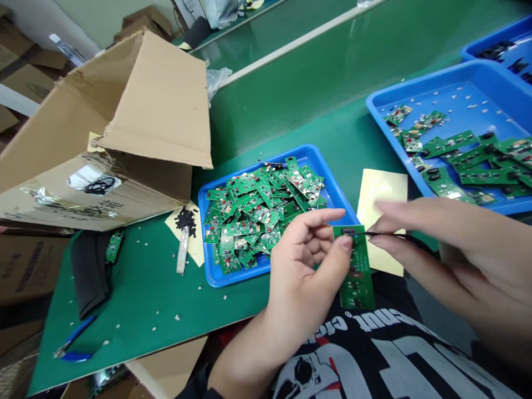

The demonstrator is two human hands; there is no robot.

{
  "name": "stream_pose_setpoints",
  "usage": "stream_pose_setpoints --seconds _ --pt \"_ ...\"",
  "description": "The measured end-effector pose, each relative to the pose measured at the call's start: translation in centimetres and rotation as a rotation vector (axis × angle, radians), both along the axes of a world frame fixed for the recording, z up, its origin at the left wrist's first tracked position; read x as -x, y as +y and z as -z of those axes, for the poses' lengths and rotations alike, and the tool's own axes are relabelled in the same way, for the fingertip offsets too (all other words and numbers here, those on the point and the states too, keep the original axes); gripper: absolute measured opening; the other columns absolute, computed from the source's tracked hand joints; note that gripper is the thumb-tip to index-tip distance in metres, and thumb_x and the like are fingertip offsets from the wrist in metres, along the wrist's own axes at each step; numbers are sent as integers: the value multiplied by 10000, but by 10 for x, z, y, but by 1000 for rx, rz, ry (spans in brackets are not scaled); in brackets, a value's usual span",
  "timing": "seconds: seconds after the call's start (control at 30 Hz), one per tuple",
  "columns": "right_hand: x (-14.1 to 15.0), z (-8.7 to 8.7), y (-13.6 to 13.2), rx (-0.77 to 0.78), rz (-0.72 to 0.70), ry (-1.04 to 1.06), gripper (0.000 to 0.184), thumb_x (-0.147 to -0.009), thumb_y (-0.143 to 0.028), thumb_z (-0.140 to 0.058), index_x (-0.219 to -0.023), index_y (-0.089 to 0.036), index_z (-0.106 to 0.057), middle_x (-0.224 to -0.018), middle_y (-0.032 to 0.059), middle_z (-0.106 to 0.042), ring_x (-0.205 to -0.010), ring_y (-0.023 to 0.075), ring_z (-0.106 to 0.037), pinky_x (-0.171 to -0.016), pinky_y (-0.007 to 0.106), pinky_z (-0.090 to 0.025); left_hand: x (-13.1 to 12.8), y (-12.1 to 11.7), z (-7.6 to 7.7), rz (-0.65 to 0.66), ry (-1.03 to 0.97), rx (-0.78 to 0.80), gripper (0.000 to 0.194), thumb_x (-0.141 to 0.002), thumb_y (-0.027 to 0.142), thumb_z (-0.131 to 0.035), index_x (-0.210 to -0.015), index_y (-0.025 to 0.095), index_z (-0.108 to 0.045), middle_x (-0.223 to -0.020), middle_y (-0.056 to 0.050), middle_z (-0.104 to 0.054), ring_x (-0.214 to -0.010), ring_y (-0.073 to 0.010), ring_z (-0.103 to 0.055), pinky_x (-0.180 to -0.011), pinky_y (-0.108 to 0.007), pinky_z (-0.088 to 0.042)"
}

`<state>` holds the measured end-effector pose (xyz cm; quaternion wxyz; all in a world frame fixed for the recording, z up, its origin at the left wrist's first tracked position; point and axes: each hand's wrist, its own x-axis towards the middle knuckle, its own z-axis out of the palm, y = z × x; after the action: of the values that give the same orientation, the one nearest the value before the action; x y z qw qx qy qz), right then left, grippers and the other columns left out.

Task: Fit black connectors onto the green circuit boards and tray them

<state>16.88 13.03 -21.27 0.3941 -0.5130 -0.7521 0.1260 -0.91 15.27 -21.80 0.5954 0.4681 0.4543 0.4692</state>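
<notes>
Two hands on one small circuit board, above the lap

Two hands meet just off the near edge of the tabletop (137, 288). Left hand (303, 260) pinches a narrow green circuit board (356, 271) at its top end, thumb in front, forefinger behind; board hangs upright over the black printed shirt (374, 349)

Right hand (453, 255) has thumb and forefinger pressed together on a thin black wire (374, 234), tip of it right at the dark connector (348, 231) on the board's top end. Can't tell if it's touching or already seated

Handling, my read:
- board is light and stiff, won't flex, but small parts on the face look fragile
- best gripped by bare edges near the top, as now; keep fingertips off the components
- wire is thin and limp, so hold it close to the tip or it wanders

Around it:
- small blue tray (208, 199) just beyond the left hand, heaped with similar green boards (257, 210)
- bigger blue tray (436, 77) to the right, more boards spread loosely, another tray behind it
- yellow paper sheet (382, 194) between the two trays, partly under the hands
- open cardboard box (137, 127) tipped on its side at left
- blue-handled pliers (72, 341) near the front left corner, well apart from the hands
- pale scraps scattered over the green mat
</notes>
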Motion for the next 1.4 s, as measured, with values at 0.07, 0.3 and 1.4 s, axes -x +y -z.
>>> stream_pose_setpoints --seconds 0.07,0.3,1.4 --pt "-2 -1 2 -67 -33 -56 161 -1104 -257 -555 -1165 -321 -689 -1027 -22 -782 -942 153 -768 -960 259 -651 0 1 -1 -5 3 -17 161 -847 131 -777 -974 228 -795 -759 12 -684 -619 -102 -618 -531 -180 -559" --pt "-8 -2 6 -122 -83 -84 116 -1091 -204 -580 -1056 -277 -664 -956 -45 -746 -822 96 -717 -835 208 -627 4 2 -7 1 16 -48 156 -847 125 -792 -959 218 -848 -736 1 -720 -607 -82 -606 -494 -129 -531" --pt "6 -10 7 -102 -62 -189 157 -1088 -135 -561 -981 -237 -613 -908 -14 -734 -811 122 -718 -762 228 -593 7 1 -6 -26 -16 -43 129 -857 162 -849 -943 252 -881 -775 -8 -810 -639 -99 -729 -571 -137 -617"
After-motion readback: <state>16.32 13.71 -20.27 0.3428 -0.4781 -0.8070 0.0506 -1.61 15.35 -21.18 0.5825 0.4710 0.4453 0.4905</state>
